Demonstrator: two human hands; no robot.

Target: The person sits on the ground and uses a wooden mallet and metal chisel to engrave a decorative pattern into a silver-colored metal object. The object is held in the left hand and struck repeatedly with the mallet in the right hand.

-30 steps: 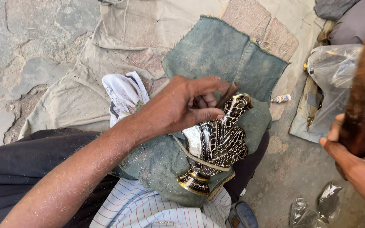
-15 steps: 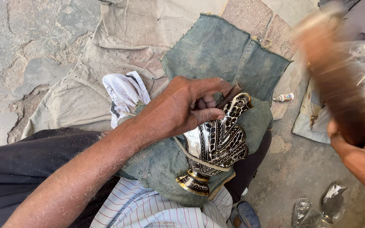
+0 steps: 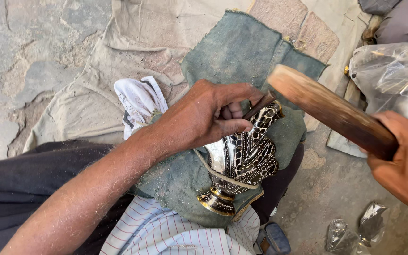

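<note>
An ornate metal vase (image 3: 244,160), black with silver and gold pattern, lies on a grey-green cloth (image 3: 242,52) over my lap, held down by a cord. My left hand (image 3: 204,115) rests on its upper part and pinches a thin dark chisel (image 3: 259,104) against the metal. My right hand (image 3: 404,163) grips a brown wooden mallet stick (image 3: 331,111), whose far end hovers just above and to the right of the chisel's top.
A white rag (image 3: 138,101) lies beside the cloth on beige sacking (image 3: 147,33). Clear plastic bags (image 3: 393,75) sit at the right. Small wrapped metal pieces (image 3: 355,231) lie on the stone ground at the lower right.
My right hand has swung the wooden stick down and leftward, from raised at the right edge to just above the chisel. My left hand and the vase stay put.
</note>
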